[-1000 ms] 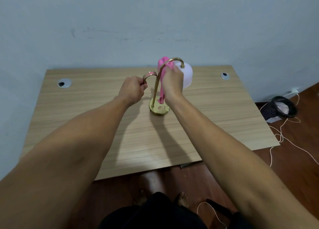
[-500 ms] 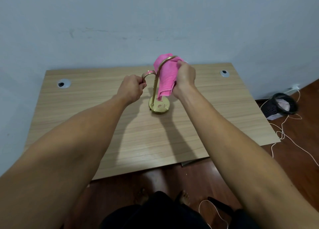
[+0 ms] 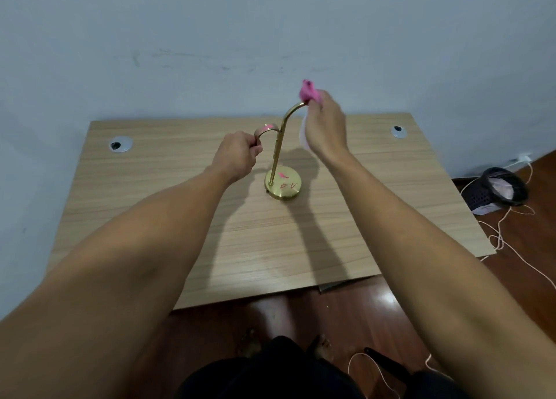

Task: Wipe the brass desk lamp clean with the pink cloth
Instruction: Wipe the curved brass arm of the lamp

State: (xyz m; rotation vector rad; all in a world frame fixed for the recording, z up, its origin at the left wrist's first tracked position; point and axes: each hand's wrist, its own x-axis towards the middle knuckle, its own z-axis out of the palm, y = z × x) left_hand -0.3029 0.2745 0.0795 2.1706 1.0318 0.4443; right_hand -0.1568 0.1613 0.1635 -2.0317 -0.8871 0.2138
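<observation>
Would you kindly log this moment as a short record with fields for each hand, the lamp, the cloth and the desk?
left hand: closed on the lamp's short curved handle
right hand: gripping the pink cloth at the top of the arched arm
brass desk lamp: upright, round base flat on the desk
white shade: mostly hidden behind the right hand
desk: wooden, two cable holes near the back edge

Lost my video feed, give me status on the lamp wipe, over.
Left hand gripping lamp handle. Right hand holds pink cloth at top of brass lamp arm. Nothing obstructing.
</observation>
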